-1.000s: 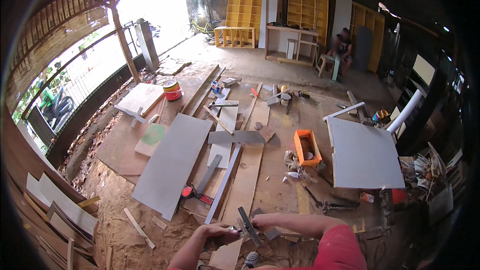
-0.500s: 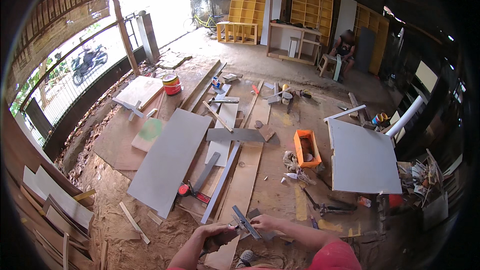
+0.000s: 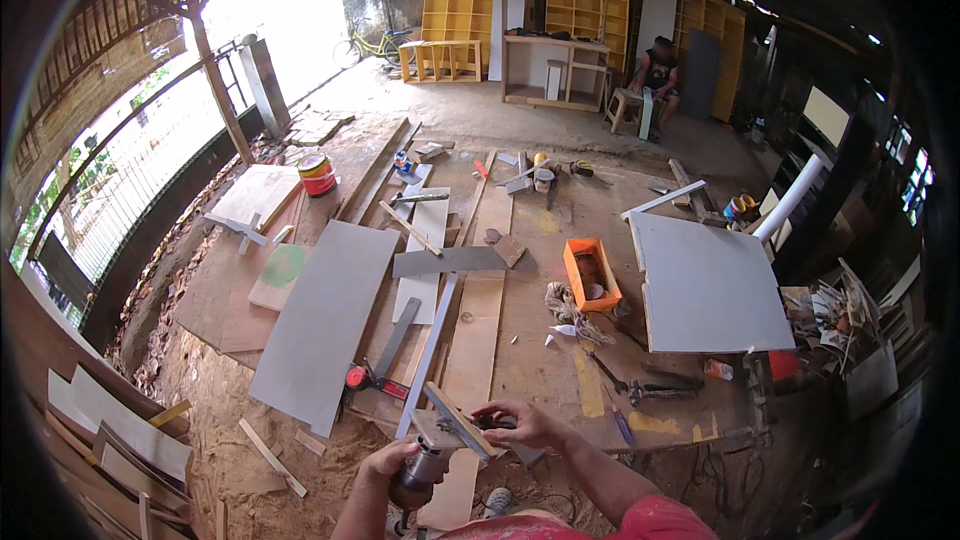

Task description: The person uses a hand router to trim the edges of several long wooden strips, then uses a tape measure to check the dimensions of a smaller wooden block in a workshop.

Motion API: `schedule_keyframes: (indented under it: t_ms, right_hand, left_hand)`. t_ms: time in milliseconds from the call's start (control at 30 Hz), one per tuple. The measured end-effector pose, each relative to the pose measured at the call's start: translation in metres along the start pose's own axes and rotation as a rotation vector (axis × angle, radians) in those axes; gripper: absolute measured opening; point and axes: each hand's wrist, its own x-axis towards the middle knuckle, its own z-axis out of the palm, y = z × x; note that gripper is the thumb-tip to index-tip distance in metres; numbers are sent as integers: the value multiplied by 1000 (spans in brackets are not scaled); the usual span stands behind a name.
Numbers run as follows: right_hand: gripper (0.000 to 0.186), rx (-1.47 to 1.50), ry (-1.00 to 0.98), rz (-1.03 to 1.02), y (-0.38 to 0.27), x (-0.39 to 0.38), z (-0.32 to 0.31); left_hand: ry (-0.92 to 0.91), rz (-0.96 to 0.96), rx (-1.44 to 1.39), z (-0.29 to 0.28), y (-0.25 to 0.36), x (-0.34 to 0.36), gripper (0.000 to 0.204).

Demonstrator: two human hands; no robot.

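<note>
A power trimmer (image 3: 431,464) with a silver body and a plate with a straight bar (image 3: 456,420) on top is held low in the middle of the view. My left hand (image 3: 392,472) is closed around the trimmer's body at the lower left. My right hand (image 3: 520,428) has curled fingers at the right of the bar, on a small dark part of the tool that I cannot make out clearly. Just beyond lie a red and black tool (image 3: 362,378), a large grey panel (image 3: 322,325), narrow strips (image 3: 470,350) and a screwdriver (image 3: 618,424).
A wide work surface (image 3: 580,390) carries an orange box (image 3: 590,275), a paint can (image 3: 316,175), hand tools and another grey panel (image 3: 715,285). Offcuts (image 3: 845,320) pile at right, boards (image 3: 100,430) at left. A seated person (image 3: 660,80) is near yellow shelving (image 3: 455,0) at the back.
Both my hands and the trimmer have risen and shifted left in the view, with the plate turned further up. The surroundings shifted with my head; a motorbike outside has gone from view.
</note>
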Motion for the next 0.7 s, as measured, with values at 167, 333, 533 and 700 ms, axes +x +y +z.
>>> schedule_keyframes:
  t_ms: [167,333,533,700]
  right_hand:
    - [43,-241,-2,-12,-37,3,7]
    - [40,-289,-19,-38,-66,0,3]
    - [43,-281,59,-84,-64,4,17]
    - [45,-261,585,-400,-64,8,47]
  left_hand:
    - [-84,188,27,33,27,-19,95]
    - [-55,334,11,35,27,-47,97]
    - [-52,338,-71,13,14,-57,102]
    - [-134,480,-31,27,22,-57,97]
